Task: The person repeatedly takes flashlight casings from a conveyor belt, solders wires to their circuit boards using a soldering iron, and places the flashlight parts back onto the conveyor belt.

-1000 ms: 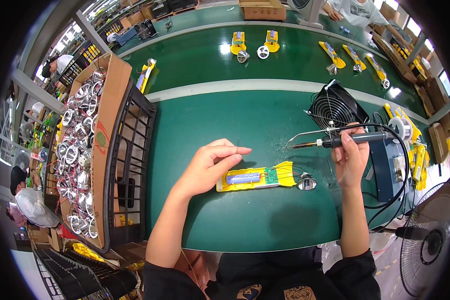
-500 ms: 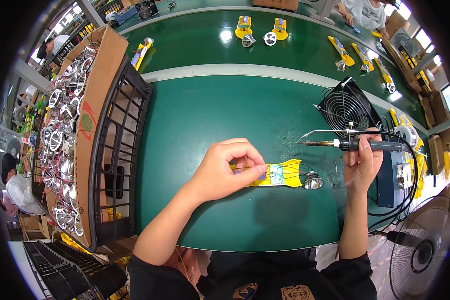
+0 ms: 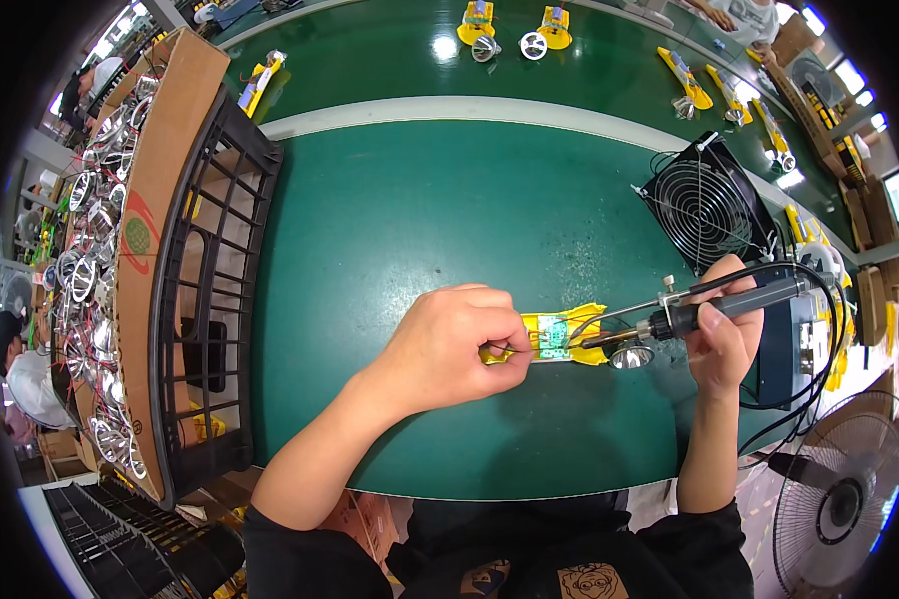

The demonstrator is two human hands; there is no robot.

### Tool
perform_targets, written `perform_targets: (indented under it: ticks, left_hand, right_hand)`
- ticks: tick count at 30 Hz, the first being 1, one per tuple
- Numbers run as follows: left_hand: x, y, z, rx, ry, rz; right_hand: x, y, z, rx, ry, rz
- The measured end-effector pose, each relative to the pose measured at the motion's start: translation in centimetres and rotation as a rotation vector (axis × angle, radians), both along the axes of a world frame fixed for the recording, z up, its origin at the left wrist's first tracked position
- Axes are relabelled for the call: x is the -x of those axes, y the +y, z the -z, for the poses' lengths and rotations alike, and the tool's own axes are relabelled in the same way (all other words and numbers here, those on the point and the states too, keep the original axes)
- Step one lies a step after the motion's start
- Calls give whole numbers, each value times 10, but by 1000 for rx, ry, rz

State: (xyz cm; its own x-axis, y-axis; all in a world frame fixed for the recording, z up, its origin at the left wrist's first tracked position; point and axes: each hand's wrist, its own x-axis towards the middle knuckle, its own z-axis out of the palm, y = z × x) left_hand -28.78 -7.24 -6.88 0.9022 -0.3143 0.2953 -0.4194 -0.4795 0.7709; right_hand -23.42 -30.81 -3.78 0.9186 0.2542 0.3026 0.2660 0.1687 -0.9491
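My right hand (image 3: 721, 334) grips a soldering iron (image 3: 729, 307) with a black handle and a thin metal feed tube (image 3: 619, 312) along its upper side. The iron points left, its tip over a green circuit board (image 3: 553, 337) in a yellow plastic housing (image 3: 591, 321). From the left, my left hand (image 3: 461, 344) is closed, thumb and fingers pinching a thin dark wire above the housing's left part, which the hand mostly hides. A shiny round lamp reflector (image 3: 631, 355) lies at the housing's right end, partly behind the iron.
A cardboard box (image 3: 175, 130) full of reflectors sits in a black crate (image 3: 220, 270) at left. A black fan (image 3: 707, 205) and a blue soldering station (image 3: 781, 349) stand at right. Beyond the pale rail (image 3: 489, 108), several yellow lamp pieces lie near another person's hand (image 3: 714, 14).
The soldering iron has come down and left, its tip now over the board. My left fingers have closed into a pinch, and the view has shifted slightly.
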Motion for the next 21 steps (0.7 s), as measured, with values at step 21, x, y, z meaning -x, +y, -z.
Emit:
perform_targets:
  ticks: [21]
  left_hand:
    - [-3, 4, 4, -47, -49, 87]
  right_hand:
    - [1, -4, 8, 90, -36, -107]
